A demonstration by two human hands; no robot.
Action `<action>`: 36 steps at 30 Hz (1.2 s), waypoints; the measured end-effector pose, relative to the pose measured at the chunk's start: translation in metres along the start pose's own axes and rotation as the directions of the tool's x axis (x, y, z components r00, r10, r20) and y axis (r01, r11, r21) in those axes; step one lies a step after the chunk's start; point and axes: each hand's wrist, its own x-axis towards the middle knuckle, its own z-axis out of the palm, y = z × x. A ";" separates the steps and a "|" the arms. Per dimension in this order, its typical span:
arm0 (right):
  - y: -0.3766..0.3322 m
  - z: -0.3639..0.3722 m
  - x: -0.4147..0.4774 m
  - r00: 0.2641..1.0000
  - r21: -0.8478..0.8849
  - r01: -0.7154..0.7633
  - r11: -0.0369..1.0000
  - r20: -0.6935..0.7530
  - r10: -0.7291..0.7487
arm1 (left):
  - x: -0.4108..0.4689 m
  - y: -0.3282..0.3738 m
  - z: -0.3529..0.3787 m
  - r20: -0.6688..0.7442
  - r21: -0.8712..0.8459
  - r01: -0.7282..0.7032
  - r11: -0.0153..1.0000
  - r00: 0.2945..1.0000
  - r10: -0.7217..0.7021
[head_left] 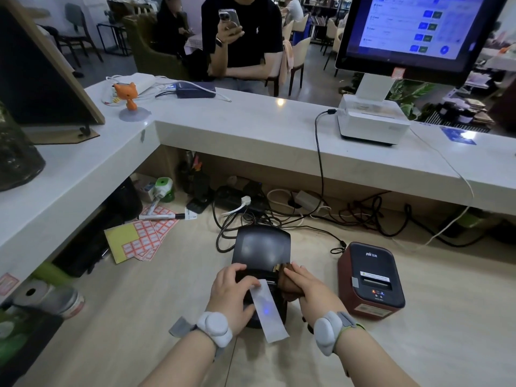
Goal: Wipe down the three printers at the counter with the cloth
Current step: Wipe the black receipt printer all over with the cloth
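Setting: pale wood desk [173,303], set low behind an L-shaped white counter [251,121], with café chairs and tables beyond it

Your left hand [231,286]: fingers curled over the top left of the black printer [262,247], gripping its body. The thumb lies against the paper strip [268,311], which comes out of the front slot and hangs toward you

Your right hand [310,289]: fingers nearly straight and close together, pressing the cloth [289,289] flat on the printer's top right edge. The thumb is hidden, so you cannot tell whether it pinches the fabric

Cloth: brown, folded, lying between your right palm and the black printer, its far end showing past your fingertips

Wristbands [215,328]: grey, one on each of your wrists

Black printer: middle of the desk, glossy lid, a tangle of cables [279,219] behind its rear

Red printer [371,280]: just right of the black one and apart from it, upright, neither hand on it

White printer [372,120]: up on the counter at the right, under the stand of the monitor [418,29], with a black lead plugged in at its left side

Label sheets [142,241]: red and white, fanned out left of the black printer, a yellow sheet on top; a marker [164,216] lies past them

Cat figure [127,93]: orange, at the counter's corner

Person [240,37]: dark shirt, holding a phone, on the far side of the counter
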 end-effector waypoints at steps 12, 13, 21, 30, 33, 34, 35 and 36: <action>0.000 0.019 -0.010 1.000 -0.055 0.013 0.998 0.018 -0.012 | 0.033 -0.012 -0.006 -0.112 -0.241 0.119 0.963 0.982 -0.150; -0.001 0.022 -0.012 1.000 -0.065 0.013 0.998 0.011 -0.012 | 0.038 -0.013 -0.007 -0.101 -0.234 0.129 0.964 0.983 -0.156; -0.020 0.026 -0.031 1.000 -0.144 0.020 0.989 -0.002 -0.021 | 0.064 -0.014 -0.011 0.004 -0.121 0.146 0.982 0.989 -0.147; -0.054 0.036 -0.028 0.999 -0.242 0.020 0.970 -0.033 -0.029 | 0.070 -0.023 -0.011 0.028 -0.138 0.133 0.981 0.991 -0.130; -0.066 0.044 -0.023 0.999 -0.277 0.032 0.960 -0.005 -0.034 | 0.070 -0.023 -0.010 0.052 -0.164 0.129 0.978 0.991 -0.122; -0.070 0.046 -0.021 0.999 -0.291 0.042 0.956 0.011 -0.040 | 0.069 -0.024 -0.010 0.054 -0.179 0.135 0.975 0.990 -0.127; -0.075 0.049 -0.018 0.998 -0.307 0.054 0.950 0.027 -0.048 | 0.068 -0.026 -0.011 0.050 -0.197 0.145 0.970 0.989 -0.138; -0.079 0.051 -0.016 0.998 -0.323 0.067 0.944 0.040 -0.057 | 0.067 -0.028 -0.010 0.048 -0.214 0.154 0.964 0.988 -0.147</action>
